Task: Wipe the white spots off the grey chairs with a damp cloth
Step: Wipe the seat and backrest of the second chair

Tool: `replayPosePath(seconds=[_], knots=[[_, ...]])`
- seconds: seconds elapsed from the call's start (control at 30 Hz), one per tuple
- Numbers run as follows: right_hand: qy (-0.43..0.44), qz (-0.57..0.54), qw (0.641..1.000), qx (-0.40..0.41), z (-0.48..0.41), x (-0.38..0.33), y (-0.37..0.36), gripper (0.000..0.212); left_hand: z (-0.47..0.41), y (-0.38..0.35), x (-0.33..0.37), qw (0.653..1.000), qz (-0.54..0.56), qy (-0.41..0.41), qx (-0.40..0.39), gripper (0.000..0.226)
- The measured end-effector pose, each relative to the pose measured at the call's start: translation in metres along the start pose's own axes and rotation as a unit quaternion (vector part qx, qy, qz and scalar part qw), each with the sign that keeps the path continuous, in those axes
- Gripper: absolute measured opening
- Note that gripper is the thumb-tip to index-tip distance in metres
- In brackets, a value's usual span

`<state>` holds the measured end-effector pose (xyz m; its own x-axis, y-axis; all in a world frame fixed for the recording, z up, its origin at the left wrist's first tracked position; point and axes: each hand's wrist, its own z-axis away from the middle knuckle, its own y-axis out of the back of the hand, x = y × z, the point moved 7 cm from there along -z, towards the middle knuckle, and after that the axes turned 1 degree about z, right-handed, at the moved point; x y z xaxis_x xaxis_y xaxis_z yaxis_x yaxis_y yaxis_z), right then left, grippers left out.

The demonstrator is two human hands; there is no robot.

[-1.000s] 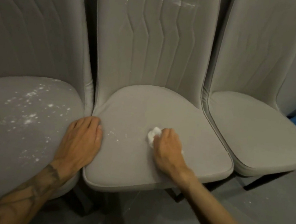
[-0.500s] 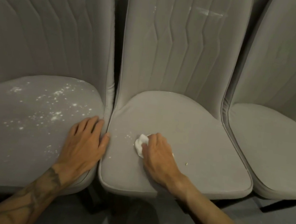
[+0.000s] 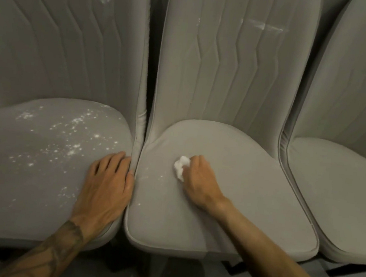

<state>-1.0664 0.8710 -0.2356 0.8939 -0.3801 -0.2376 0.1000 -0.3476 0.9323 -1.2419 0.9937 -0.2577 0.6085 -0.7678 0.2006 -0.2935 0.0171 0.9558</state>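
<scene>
Right hand (image 3: 198, 180) wiping the middle chair (image 3: 227, 199) seat with a balled white cloth (image 3: 180, 168).
Fingers curl around the cloth; left hand (image 3: 107, 186) rests flat on the heavily spotted left chair (image 3: 27, 167). Nearby specks (image 3: 160, 177) may smear if the cloth dries out.

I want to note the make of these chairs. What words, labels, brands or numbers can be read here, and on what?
None. No text shows on the left chair, the middle chair, the right chair or the cloth.
The white streaks on the backrests are smears, not letters.
The tattoo on the left forearm is too blurred to read.
</scene>
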Motion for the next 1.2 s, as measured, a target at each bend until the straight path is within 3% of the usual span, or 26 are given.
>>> replayPosePath(seconds=[0.1,0.3,0.47,0.67,0.83,0.93,1.03,1.2], knots=[[-0.033,0.092,0.995,-0.021,-0.029,0.009,-0.017,0.025,-0.001,0.000,0.000,1.000,-0.001,0.000,0.003,0.055],[0.102,-0.044,0.994,-0.003,0.002,-0.057,-0.024,0.013,0.001,0.002,0.001,1.000,-0.012,-0.003,-0.018,0.058],[0.081,0.060,0.994,-0.039,-0.050,-0.046,-0.032,0.023,0.001,0.001,0.000,1.000,-0.018,-0.008,-0.024,0.049],[0.197,-0.063,0.977,-0.046,0.008,-0.085,-0.041,0.026,0.001,-0.002,0.000,0.999,-0.025,-0.019,-0.044,0.055],[0.134,0.000,0.990,-0.047,-0.046,-0.069,-0.034,0.022,0.002,0.000,-0.001,0.999,-0.029,-0.007,-0.042,0.059],[0.168,-0.012,0.986,-0.012,-0.020,-0.084,-0.032,0.012,0.000,-0.003,-0.002,0.999,-0.026,-0.010,-0.047,0.062],[0.196,-0.075,0.976,-0.050,0.017,-0.088,-0.039,0.023,0.000,-0.006,-0.002,0.998,-0.023,-0.020,-0.052,0.060],[0.126,-0.017,0.990,-0.062,-0.028,-0.077,-0.037,0.024,0.001,-0.002,-0.002,0.999,-0.021,-0.024,-0.034,0.066]])
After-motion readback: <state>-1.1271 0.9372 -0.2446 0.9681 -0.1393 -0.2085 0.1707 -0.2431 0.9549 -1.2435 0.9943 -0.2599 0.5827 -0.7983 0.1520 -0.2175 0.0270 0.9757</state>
